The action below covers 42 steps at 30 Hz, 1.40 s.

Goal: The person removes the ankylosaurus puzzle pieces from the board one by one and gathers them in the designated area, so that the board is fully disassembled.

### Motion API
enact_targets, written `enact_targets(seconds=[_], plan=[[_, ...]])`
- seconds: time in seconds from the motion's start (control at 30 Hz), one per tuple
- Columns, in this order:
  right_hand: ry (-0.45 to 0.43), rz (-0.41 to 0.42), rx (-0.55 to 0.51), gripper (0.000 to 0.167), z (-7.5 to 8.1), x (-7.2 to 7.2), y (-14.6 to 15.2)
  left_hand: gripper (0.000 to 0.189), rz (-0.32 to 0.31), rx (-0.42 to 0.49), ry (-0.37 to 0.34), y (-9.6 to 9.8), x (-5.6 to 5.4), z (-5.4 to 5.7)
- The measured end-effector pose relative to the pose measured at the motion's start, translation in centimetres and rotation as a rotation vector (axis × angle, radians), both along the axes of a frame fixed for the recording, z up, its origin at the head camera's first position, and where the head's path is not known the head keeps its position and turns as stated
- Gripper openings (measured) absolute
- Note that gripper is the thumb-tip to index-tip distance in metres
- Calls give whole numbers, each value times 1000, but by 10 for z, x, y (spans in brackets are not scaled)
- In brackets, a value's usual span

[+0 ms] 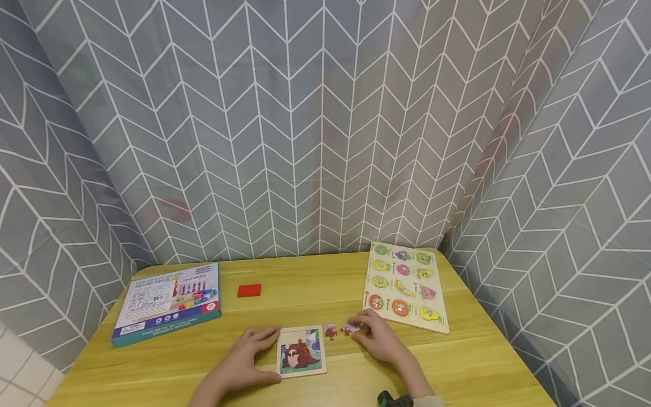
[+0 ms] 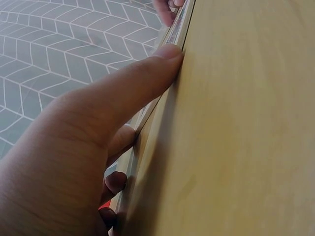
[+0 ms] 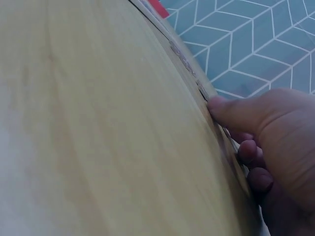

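A small square jigsaw puzzle [image 1: 301,353] in a wooden tray lies on the table, its picture showing a brown spiky animal. Bare wood shows along the top of the tray. My left hand [image 1: 245,362] rests at its left side, index finger by the upper corner and thumb by the lower one. In the left wrist view the thumb [image 2: 142,73] lies straight along the tray's edge. To the right of the tray lies a loose purple and brown puzzle piece [image 1: 330,331]. My right hand [image 1: 378,338] pinches another puzzle piece [image 1: 350,328] low at the tabletop, its fingers partly hiding it.
A wooden fruit peg board [image 1: 405,287] lies at the back right, close beyond the right hand. At the back left lies a flat boxed bead set [image 1: 168,302]. A red block [image 1: 249,290] sits behind the left hand. Grey patterned curtains [image 1: 305,141] surround the table [image 1: 305,277].
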State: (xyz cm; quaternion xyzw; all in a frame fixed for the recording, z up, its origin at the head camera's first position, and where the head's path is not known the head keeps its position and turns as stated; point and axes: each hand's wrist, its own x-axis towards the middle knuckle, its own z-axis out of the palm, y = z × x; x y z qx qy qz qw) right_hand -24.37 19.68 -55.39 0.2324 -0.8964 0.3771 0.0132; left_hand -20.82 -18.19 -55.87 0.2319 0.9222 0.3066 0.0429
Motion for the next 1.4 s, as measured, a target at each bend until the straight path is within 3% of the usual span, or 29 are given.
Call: enact_targets(seconds=[0.17,0.4,0.77,0.9,1.07,1.23,1.4], plan=[[11,-15,-67,35,6,-2,-2,100,8,-10,3,-1,1,0],[130,-62,-208,34,25,-9,-9,100,9,-10,24,-1,3,0],[32,53,-207,33,38,-7,-58,99,-5,-2,26,-2,3,-1],[8,101,-169,30,31,-4,-76,99,-3,-2,30,-1,1,-1],[-40,105,-39,24,23,5,-90,100,-2,-10,36,-1,0,-1],[-14,104,78,21,16,13,-93,100,-1,-11,25,-1,0,-1],[24,87,126,18,11,14,-94,100,-7,-9,32,-1,1,-1]])
